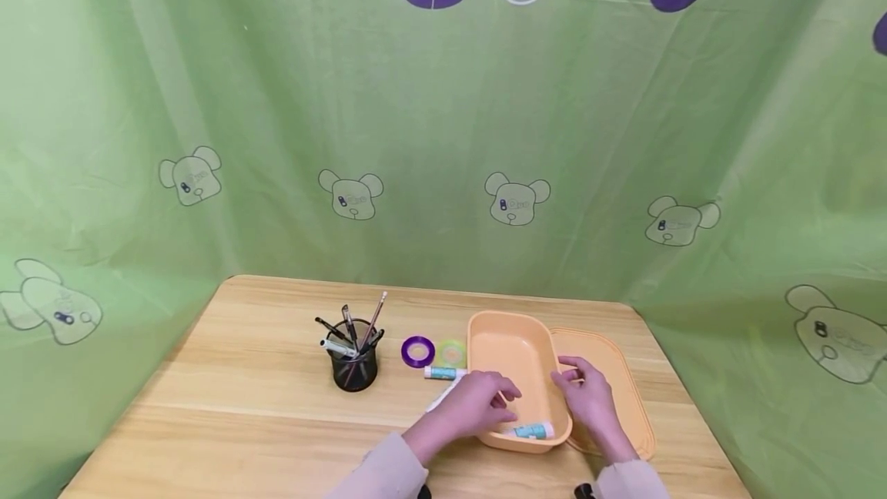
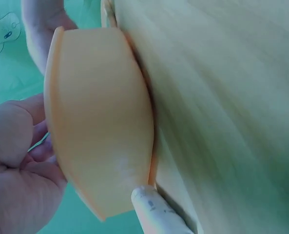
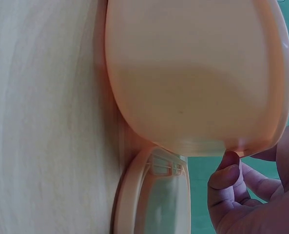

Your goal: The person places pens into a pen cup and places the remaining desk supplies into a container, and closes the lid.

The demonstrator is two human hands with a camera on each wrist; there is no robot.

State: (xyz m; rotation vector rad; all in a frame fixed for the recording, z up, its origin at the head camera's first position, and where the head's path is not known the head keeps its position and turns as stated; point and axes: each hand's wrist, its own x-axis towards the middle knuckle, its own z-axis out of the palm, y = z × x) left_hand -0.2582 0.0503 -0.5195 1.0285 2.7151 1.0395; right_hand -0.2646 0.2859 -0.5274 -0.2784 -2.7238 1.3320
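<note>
A peach plastic box [image 1: 509,341] sits on the table, with a teal-and-white glue stick [image 1: 532,430] lying inside at its near end. My left hand [image 1: 478,404] reaches over the box's left rim, fingers loosely bent and apart above the glue stick, holding nothing. At the right rim, my right hand [image 1: 585,395] pinches the edge of the box; in the right wrist view its thumb [image 3: 227,174] presses the outer wall near a corner. The matching lid [image 1: 617,383] lies right of the box, partly behind my right hand. A white rounded-tip stick [image 2: 156,209] lies beside the box.
Left of the box lie another glue stick [image 1: 443,373], a purple tape roll [image 1: 405,354] and a yellow-green tape roll [image 1: 452,353]. A black mesh pen holder [image 1: 354,373] with several pens stands farther left on the wooden table [image 1: 242,391]. Green curtains [image 1: 430,252] surround the table.
</note>
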